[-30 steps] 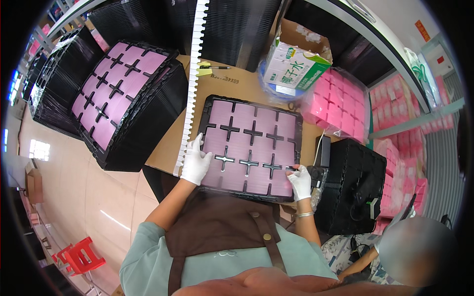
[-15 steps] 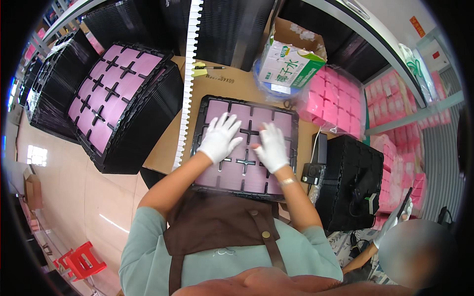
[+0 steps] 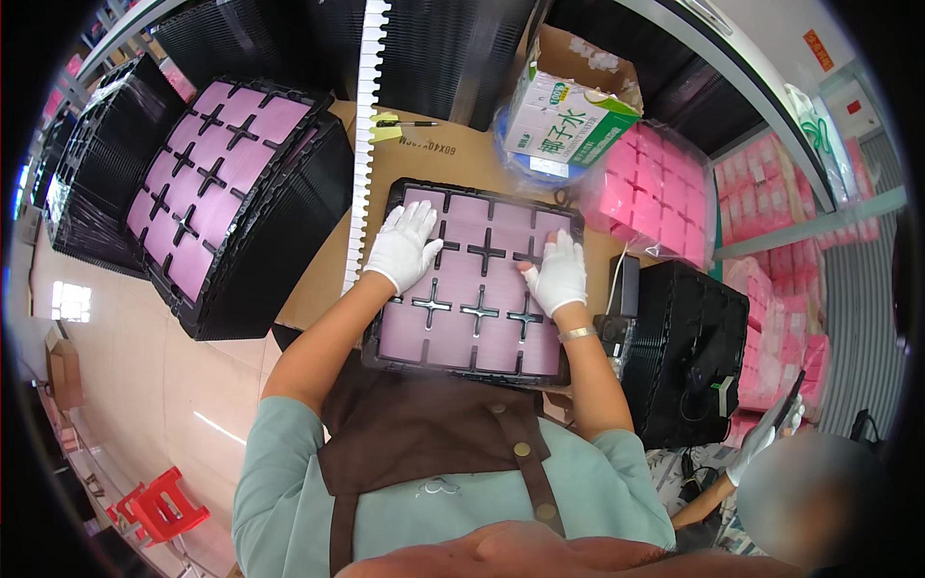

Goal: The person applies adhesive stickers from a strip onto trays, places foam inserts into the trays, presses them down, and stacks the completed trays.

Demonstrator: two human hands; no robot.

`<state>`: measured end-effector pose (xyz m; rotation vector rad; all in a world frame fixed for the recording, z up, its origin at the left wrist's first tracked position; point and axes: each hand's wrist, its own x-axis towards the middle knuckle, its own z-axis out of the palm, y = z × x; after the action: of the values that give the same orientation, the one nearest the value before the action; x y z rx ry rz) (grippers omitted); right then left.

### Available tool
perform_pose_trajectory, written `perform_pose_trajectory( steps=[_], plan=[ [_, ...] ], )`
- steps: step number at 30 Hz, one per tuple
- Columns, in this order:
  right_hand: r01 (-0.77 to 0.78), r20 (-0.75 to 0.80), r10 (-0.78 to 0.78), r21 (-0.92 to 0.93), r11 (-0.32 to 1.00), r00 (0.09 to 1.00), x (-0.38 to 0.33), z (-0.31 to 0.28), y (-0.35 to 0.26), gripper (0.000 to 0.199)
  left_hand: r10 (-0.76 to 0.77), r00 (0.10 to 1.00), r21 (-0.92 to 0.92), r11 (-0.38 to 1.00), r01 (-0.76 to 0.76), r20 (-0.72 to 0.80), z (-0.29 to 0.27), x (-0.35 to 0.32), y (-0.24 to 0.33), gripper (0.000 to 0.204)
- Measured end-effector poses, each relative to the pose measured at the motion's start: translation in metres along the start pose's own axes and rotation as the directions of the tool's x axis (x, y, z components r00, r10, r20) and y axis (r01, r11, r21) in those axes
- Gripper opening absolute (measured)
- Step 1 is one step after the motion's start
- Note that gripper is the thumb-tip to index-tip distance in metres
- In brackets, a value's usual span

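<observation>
A black plastic tray (image 3: 479, 310) with cross-shaped dividers lies before me, its sections filled with flat pinkish-purple pieces (image 3: 453, 344). My left hand (image 3: 405, 249), in a white glove, rests palm down over the tray's left side, fingers stretched out. On the right side lies my right hand (image 3: 560, 274), gloved too but with bare thumb and some fingertips showing; it is open and flat near the tray's edge. Neither hand holds anything. Whether other trays are stacked under this one is hard to tell.
A tall stack of black trays (image 3: 275, 207) with purple pieces stands left. White notched strip (image 3: 360, 183), pen (image 3: 409, 123) and open carton (image 3: 568, 120) lie beyond. Wrapped pink blocks (image 3: 650, 193), a black adapter (image 3: 624, 284) and more black trays (image 3: 679, 356) are right. A co-worker's gloved hand (image 3: 756, 451) shows lower right.
Both hands have spread apart over the tray, the left one moving left and the right one moving right. More of the tray's middle now shows between them.
</observation>
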<state>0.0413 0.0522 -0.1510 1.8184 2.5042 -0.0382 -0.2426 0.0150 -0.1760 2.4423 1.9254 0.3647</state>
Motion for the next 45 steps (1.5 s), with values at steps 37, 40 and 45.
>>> perform_pose_trajectory(
  steps=[37,40,45],
  plan=[
    [0.157,0.050,-0.156,0.000,0.988,0.986,-0.209,0.028,-0.003,0.067,0.075,0.985,-0.084,0.995,-0.062,0.156,-0.044,-0.179,0.051,0.051],
    [-0.006,-0.143,0.069,0.398,0.918,0.987,-0.190,-0.001,0.002,0.042,-0.022,0.999,-0.461,0.887,0.036,0.035,-0.050,-0.178,0.043,0.034],
    [-0.334,-0.077,0.453,0.569,0.752,0.888,-0.147,0.045,0.037,0.041,-0.507,0.857,-0.521,0.757,0.395,-0.087,-0.025,-0.157,0.020,0.038]
  ],
)
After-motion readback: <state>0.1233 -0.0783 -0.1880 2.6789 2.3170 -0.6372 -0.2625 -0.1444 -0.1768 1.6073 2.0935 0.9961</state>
